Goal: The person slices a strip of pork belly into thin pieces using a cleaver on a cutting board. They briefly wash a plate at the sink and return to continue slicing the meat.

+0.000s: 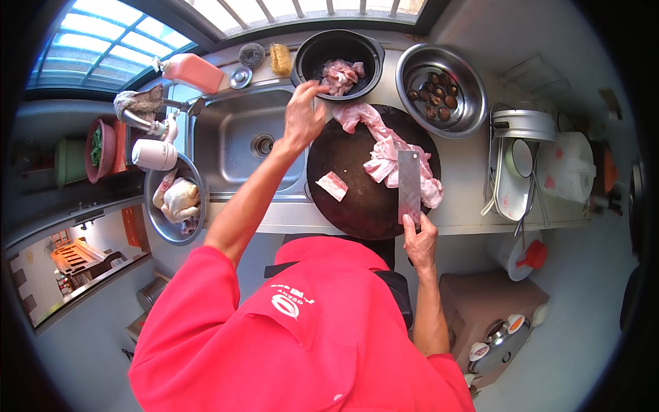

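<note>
My right hand [421,239] grips the handle of a cleaver [409,185], whose broad blade lies over a long strip of raw, pinkish meat [430,180]. Under the meat is a round, dark chopping board [350,219]. A separate cut piece of meat [332,186] rests on the board's left part. My left hand [306,116] reaches to the near rim of a black pot [337,46], fingers apart, with nothing visible in it. Inside the pot sits a heap of raw meat pieces [340,77].
Left of the board is a steel sink [231,149]; beyond it, a metal bowl [202,206] holds a whole raw chicken [180,201]. A steel basin [476,110] with several mushrooms [440,92] stands right of the pot. Farther right is a dish rack [492,154]. A yellow scrubber [280,59] lies behind the sink.
</note>
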Demonstrator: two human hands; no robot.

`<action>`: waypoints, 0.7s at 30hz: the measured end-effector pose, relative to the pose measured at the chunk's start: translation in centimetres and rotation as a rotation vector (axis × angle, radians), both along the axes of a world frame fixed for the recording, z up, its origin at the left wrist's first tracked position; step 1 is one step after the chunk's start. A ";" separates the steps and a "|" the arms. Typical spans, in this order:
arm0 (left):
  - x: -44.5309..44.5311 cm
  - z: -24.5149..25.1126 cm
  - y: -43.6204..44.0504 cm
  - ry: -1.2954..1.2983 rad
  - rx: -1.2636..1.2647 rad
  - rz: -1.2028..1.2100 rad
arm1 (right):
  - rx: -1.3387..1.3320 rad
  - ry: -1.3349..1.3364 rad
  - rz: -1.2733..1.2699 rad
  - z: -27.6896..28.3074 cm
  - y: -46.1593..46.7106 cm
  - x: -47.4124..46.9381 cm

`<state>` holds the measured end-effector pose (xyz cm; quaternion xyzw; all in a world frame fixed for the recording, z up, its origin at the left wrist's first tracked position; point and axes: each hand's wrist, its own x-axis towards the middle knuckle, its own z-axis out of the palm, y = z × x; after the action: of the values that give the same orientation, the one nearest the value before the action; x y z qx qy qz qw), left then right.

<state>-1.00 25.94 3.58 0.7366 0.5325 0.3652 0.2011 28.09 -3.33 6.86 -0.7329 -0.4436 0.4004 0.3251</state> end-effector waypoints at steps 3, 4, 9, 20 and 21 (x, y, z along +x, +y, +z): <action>-0.1 2.4 -7.5 0.033 -0.370 0.145 | -0.026 0.031 -0.055 -0.2 -0.5 0.0; -0.5 2.6 -9.6 0.160 -0.401 0.161 | -0.036 0.046 -0.062 -0.2 -0.6 -0.1; 0.4 1.5 -15.2 0.388 -0.675 0.082 | -0.060 -0.025 0.030 -0.9 -0.3 -0.1; 0.1 -2.8 -14.2 -0.547 -0.650 -0.308 | 0.021 -0.183 0.232 0.9 1.6 -2.3; -0.2 -3.0 -13.7 -0.488 -0.570 -0.362 | 0.001 -0.212 0.265 0.8 1.6 -2.5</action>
<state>-1.16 12.28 0.55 0.6251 0.4108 0.3258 0.5782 25.62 -1.68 7.70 -0.7059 -0.5684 0.3603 0.2212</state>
